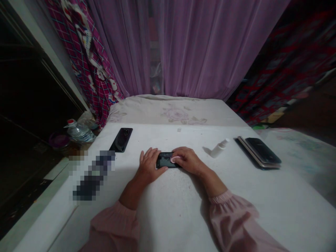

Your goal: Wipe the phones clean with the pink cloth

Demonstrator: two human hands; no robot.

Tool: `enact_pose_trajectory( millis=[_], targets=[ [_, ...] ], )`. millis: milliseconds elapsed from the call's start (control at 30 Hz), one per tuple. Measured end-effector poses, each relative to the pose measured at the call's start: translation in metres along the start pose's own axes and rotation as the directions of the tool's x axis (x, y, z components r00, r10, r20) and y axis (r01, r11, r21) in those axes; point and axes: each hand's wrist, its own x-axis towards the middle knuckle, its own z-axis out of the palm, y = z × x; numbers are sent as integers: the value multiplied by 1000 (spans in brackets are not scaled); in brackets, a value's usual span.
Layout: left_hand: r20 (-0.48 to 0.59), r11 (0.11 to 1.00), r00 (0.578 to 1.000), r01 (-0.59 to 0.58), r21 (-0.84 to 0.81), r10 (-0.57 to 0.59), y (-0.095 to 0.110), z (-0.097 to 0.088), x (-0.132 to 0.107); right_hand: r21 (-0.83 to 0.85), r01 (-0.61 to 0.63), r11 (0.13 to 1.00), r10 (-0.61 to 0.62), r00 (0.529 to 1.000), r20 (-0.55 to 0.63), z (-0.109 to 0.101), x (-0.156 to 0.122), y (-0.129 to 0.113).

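Note:
A black smartphone [164,161] lies sideways on the white table, its screen facing up. My left hand [150,164] grips its left end, with the thumb along the near edge and the fingers by the far edge. Pinched in my right hand [189,160] is a small pink cloth [175,159], pressed against the right half of the screen. My fingers cover part of the cloth and the phone's right end. To the right of my right hand, a small white bottle [219,148] stands on the table.
Another dark phone [122,140] lies at the left, beside a pixelated patch. Several stacked phones or tablets [258,152] are at the right. A small pale square [179,130] lies further back. Purple curtains [199,49] hang behind the table [168,217]. A large water bottle [78,131] stands beyond its left edge.

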Motion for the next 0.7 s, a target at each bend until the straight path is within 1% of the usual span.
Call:
enact_pose_trajectory(
  millis=[133,200,367,500,600,700],
  targets=[
    [4,1000,1000,1,5,-1,3,-2,0,-85,-133,988,126,989,-83,8,5,-3],
    [4,1000,1000,-9,0,9,4,-3,-1,-118,-181,976,169,980,-104,10,8,-3],
    [16,1000,1000,-13,-4,13,7,-3,-1,-170,-204,964,189,977,-101,11,10,-3],
    [2,1000,1000,-16,0,16,7,-2,-1,-189,-158,969,143,986,-89,10,7,-1],
    [1,1000,1000,-22,2,22,6,-2,-1,-139,-36,990,30,999,-46,10,5,-1],
    [3,1000,1000,-22,-6,22,6,-2,-1,-72,80,994,-80,997,7,12,3,-4]
  ],
)
